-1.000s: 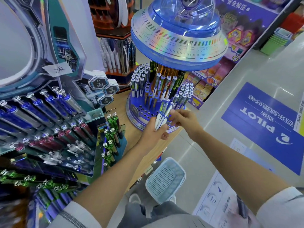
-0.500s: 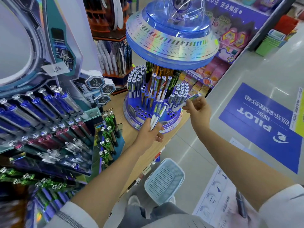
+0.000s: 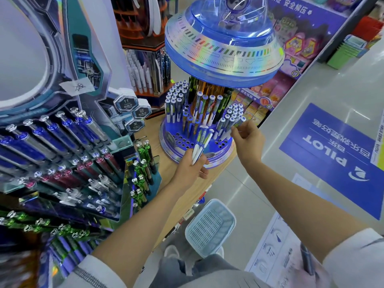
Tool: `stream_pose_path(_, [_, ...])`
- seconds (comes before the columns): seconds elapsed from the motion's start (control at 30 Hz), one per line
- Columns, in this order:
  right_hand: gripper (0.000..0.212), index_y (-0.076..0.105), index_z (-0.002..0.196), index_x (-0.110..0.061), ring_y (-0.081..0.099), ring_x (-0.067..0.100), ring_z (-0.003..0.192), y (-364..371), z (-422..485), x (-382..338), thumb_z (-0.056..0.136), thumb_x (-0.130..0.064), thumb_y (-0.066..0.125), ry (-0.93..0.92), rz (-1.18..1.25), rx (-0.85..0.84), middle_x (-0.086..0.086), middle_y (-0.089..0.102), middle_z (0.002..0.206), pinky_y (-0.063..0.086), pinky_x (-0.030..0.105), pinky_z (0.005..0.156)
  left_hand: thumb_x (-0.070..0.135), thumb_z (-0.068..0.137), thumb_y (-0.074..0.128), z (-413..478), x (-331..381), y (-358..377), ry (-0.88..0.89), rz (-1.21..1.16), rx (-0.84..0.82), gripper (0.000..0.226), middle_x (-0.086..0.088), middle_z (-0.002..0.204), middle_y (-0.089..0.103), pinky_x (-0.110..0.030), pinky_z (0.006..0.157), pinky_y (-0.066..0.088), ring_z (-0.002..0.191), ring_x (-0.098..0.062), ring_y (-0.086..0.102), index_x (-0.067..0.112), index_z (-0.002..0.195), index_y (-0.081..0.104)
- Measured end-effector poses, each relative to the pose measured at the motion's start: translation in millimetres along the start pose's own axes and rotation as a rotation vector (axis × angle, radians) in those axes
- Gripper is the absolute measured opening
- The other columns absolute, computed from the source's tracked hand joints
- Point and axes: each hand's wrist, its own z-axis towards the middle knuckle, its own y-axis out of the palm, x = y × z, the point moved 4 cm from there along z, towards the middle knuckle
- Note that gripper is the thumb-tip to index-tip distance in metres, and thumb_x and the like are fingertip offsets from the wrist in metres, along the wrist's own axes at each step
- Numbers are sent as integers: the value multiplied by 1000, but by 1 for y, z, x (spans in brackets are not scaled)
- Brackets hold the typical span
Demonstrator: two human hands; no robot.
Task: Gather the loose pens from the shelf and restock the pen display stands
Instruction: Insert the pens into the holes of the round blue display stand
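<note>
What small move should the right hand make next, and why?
Probably lower the pen that the right hand pinches into an empty hole of the stand, beside the white-capped cluster. The pen is tilted just above that side, open holes show there, and the left hand holds more pens to place.

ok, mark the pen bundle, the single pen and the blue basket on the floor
pen bundle (image 3: pixel 201 143), head view, mid-barrels above the left hand (image 3: pixel 187 169)
single pen (image 3: pixel 239 123), head view, barrel just above the right hand (image 3: pixel 247 138)
blue basket (image 3: pixel 207 227), head view, mesh base
</note>
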Motion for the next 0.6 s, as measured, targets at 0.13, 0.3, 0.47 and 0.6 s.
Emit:
stream_pose_path(0.13, [18, 57, 78, -13, 57, 9, 64, 5, -1, 10, 88, -22, 69, 59, -62, -50, -2, 64, 73, 43, 17, 58, 13, 99, 48, 1, -2, -2, -3, 15, -4, 15, -3, 90, 60, -28, 56, 54, 63, -16, 59, 3, 110, 44])
stream_pose_path(0.3, [25, 65, 81, -7, 66, 11, 64, 11, 2, 14, 84, -30, 75, 200, -1, -68, 4, 71, 72, 51, 24, 60, 11, 99, 48, -1, 0, -1, -7, 5, 0, 12, -6, 89, 59, -29, 56, 54, 63, -18, 57, 3, 108, 45])
stream_pose_path(0.47, [23, 65, 84, -7, 68, 11, 64, 11, -7, 19, 87, -29, 72, 245, 94, -144, 8, 71, 74, 54, 25, 62, 11, 99, 48, -2, 3, 1, -1, 11, 0, 8, -7, 86, 58, -27, 54, 52, 62, -17, 55, 6, 106, 45])
stream_pose_path(0.6, [37, 66, 87, -4, 64, 12, 63, 12, -18, 16, 86, -41, 68, 228, 178, -404, 5, 69, 73, 52, 24, 62, 14, 99, 49, -4, 2, 3, -1, 86, 6, 11, -4, 76, 53, -22, 46, 42, 53, -12, 48, 6, 105, 45])
